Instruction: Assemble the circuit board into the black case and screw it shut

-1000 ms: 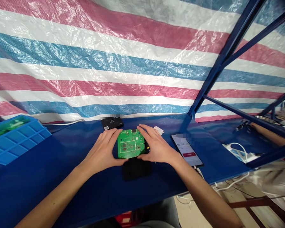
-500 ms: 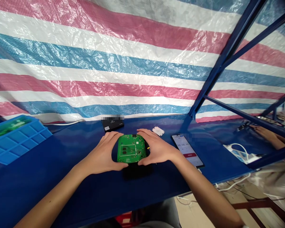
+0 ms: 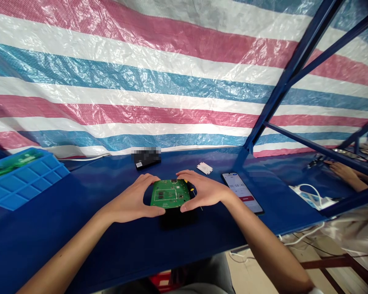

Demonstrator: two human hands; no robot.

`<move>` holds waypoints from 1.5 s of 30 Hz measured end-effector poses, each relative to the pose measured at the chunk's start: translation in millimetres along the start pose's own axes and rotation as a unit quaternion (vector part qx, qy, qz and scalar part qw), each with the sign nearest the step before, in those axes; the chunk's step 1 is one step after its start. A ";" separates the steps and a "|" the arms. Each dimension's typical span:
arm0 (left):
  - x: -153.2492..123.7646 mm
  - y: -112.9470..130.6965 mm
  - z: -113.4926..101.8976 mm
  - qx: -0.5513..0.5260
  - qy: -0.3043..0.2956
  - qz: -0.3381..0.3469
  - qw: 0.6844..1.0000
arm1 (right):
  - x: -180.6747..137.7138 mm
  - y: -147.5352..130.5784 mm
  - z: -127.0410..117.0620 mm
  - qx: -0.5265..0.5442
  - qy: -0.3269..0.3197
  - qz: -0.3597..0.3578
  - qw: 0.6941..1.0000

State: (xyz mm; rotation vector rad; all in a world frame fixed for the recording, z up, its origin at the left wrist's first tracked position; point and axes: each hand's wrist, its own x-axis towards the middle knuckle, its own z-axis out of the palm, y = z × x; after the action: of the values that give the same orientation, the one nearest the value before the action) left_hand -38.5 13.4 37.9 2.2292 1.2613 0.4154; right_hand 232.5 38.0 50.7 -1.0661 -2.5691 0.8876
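A green circuit board (image 3: 171,193) is held level between both hands over the blue table. My left hand (image 3: 138,201) is closed on its left edge, with the thumb at the near corner and the fingers at the far one. Across from it, my right hand (image 3: 201,191) grips the right edge the same way. A thin tool with yellow parts (image 3: 192,190) shows partly behind the right hand, apart from the board as far as I can see. Beneath the board lies a black flat object (image 3: 176,220), mostly hidden, its kind unclear.
A blue bin (image 3: 27,177) of green boards stands at left. Behind the hands lie a black box (image 3: 147,160) and a white plate (image 3: 205,168). A phone (image 3: 243,192) running a timer lies right, near a white power strip (image 3: 315,199). Another person's hand (image 3: 343,171) is beyond the blue frame.
The board has tipped flatter and dropped slightly, so its face looks shorter. Both hands keep their hold, and more of the yellow parts shows beside the right hand.
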 end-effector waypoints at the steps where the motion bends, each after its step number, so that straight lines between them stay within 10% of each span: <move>1: -0.2 -0.1 0.1 -0.001 0.002 0.002 1.000 | 0.0 0.4 -0.5 0.000 0.000 0.000 1.000; 18: -0.3 -1.3 7.9 0.097 0.085 0.054 0.990 | 6.1 9.2 15.5 -0.088 0.093 -0.051 0.991; 33: 75.2 -137.9 -52.5 0.150 0.091 -0.164 0.971 | 7.1 27.5 16.5 -0.118 0.151 0.009 0.981; 45: 83.4 -164.7 -60.0 0.092 0.088 -0.163 0.978 | 12.9 21.2 15.9 -0.132 0.096 0.010 0.986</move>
State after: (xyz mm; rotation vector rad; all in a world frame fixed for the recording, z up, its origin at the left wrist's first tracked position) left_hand -140.0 171.6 -10.8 2.1122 1.7910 0.3880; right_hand 228.7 51.7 24.8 -1.1850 -2.5631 0.4281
